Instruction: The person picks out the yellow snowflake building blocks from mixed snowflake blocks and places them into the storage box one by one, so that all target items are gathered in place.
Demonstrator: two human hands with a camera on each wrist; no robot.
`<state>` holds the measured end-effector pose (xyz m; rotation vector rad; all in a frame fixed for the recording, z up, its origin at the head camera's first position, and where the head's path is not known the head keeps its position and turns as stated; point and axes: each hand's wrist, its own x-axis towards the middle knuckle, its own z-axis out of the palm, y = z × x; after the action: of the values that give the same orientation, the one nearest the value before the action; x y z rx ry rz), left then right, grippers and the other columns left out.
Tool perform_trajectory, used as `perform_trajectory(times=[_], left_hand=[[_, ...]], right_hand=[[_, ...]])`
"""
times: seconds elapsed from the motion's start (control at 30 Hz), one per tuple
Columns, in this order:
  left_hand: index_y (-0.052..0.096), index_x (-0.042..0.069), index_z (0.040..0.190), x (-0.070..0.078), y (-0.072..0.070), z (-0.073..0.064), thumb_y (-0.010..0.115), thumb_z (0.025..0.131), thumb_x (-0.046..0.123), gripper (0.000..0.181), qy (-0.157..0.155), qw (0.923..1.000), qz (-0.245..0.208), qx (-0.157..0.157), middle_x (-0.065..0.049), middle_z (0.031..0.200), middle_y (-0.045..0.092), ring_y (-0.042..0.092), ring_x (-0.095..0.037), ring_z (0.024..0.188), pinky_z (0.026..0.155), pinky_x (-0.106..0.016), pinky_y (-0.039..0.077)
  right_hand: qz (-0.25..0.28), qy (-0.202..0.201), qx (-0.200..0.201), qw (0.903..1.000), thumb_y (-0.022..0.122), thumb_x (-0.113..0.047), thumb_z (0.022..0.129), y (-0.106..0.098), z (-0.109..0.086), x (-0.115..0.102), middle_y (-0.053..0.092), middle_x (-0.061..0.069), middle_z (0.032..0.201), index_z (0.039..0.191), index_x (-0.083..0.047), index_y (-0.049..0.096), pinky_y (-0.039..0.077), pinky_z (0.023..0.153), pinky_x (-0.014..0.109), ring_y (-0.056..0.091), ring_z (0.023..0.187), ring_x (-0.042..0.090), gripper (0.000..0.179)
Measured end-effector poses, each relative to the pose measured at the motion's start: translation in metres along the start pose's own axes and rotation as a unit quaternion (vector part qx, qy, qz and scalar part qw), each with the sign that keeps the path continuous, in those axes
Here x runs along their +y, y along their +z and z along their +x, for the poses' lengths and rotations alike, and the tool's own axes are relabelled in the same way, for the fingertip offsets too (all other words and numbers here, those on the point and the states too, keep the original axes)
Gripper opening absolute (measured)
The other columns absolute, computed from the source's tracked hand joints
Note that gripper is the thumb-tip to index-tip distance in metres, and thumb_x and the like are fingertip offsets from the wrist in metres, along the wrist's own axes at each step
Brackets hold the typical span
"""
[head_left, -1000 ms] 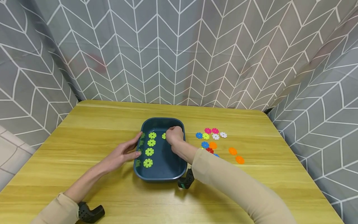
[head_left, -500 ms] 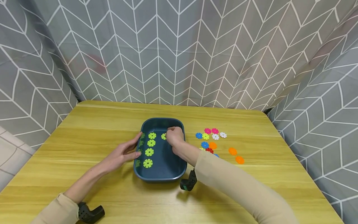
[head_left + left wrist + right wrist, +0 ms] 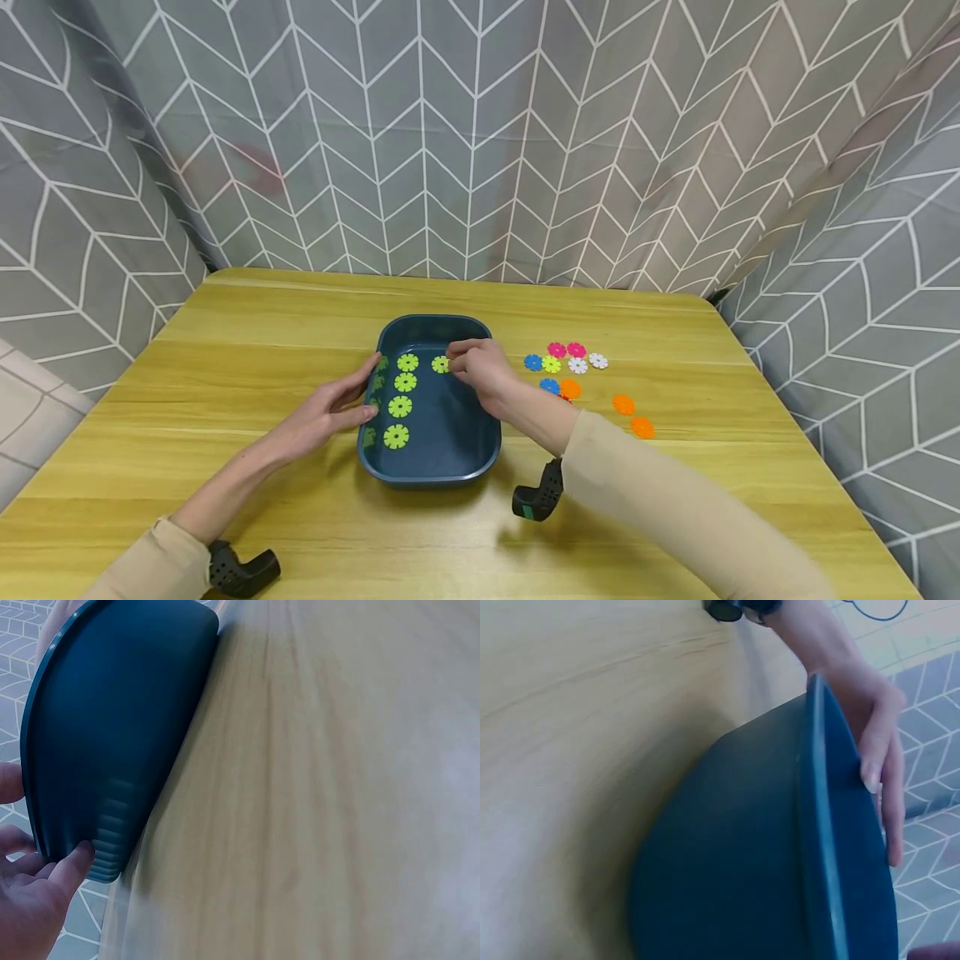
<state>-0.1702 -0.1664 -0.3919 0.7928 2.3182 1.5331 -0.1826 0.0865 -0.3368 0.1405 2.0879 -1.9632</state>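
Steadying the tray [image 3: 431, 482] with the left hand [image 3: 330, 408] spread at the rim facing the desk's [image 3: 262, 333] left edge. Best to keep the green disc [image 3: 440, 364] flat, undragged; cannot tell whether pinching with the right hand [image 3: 483, 373]. Find the disc inside, toward the desk's far edge: round, pointing nowhere; see the tray's long axis aimed there.

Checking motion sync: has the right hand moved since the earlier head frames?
Yes, the right hand has moved rightward relative to the dark blue tray.
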Motion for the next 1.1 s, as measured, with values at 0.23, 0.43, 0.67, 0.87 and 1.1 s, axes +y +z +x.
perform_trajectory(times=[0.23, 0.43, 0.67, 0.87, 1.1], left_hand=[[0.015, 0.004, 0.16, 0.0, 0.0, -0.001, 0.055, 0.102, 0.016, 0.071, -0.004, 1.0, 0.004, 0.001, -0.021, 0.166, 0.009, 0.017, -0.048, 0.149, 0.117, -0.056, 0.022], [0.015, 0.003, 0.159, 0.001, 0.0, 0.0, 0.055, 0.102, 0.016, 0.071, -0.004, 1.0, 0.001, 0.0, -0.022, 0.166, 0.009, 0.018, -0.048, 0.149, 0.117, -0.056, 0.022], [0.015, 0.002, 0.159, 0.0, 0.001, 0.001, 0.055, 0.102, 0.016, 0.071, -0.002, 1.0, 0.0, -0.001, -0.021, 0.166, 0.009, 0.017, -0.048, 0.149, 0.117, -0.057, 0.022], [0.015, 0.004, 0.16, -0.001, 0.0, 0.001, 0.055, 0.102, 0.016, 0.072, -0.005, 1.0, 0.003, -0.001, -0.021, 0.166, 0.009, 0.017, -0.048, 0.149, 0.117, -0.057, 0.022], [0.015, 0.004, 0.16, 0.001, 0.0, 0.0, 0.054, 0.102, 0.016, 0.071, -0.006, 1.0, 0.006, -0.001, -0.021, 0.166, 0.009, 0.017, -0.048, 0.149, 0.117, -0.058, 0.022]], right_hand=[[0.017, 0.012, -0.063, 0.9978, 0.051, 0.003, 0.098, -0.018, -0.012, -0.007, 0.05, 0.026, 0.145, 0.142, 0.01, 0.046, 0.04, 0.116, 0.043, 0.049, 0.136, 0.038, 0.045], [0.03, -0.005, -0.098, 0.9947, 0.057, 0.001, 0.097, -0.047, -0.017, -0.01, 0.054, 0.025, 0.142, 0.141, 0.009, 0.049, 0.047, 0.109, 0.037, 0.054, 0.133, 0.037, 0.045], [0.054, -0.009, -0.088, 0.9946, 0.061, 0.003, 0.095, -0.089, -0.02, -0.006, 0.062, 0.023, 0.134, 0.139, 0.01, 0.051, 0.052, 0.103, 0.038, 0.063, 0.123, 0.032, 0.046], [0.046, -0.008, -0.059, 0.9972, 0.062, 0.002, 0.095, -0.122, -0.022, 0.006, 0.07, 0.012, 0.122, 0.141, 0.01, 0.048, 0.052, 0.103, 0.038, 0.068, 0.114, 0.025, 0.049], [0.019, 0.001, -0.044, 0.9988, 0.062, -0.002, 0.096, -0.154, -0.03, 0.021, 0.07, 0.008, 0.122, 0.143, 0.012, 0.042, 0.054, 0.1, 0.029, 0.069, 0.112, 0.021, 0.053]])
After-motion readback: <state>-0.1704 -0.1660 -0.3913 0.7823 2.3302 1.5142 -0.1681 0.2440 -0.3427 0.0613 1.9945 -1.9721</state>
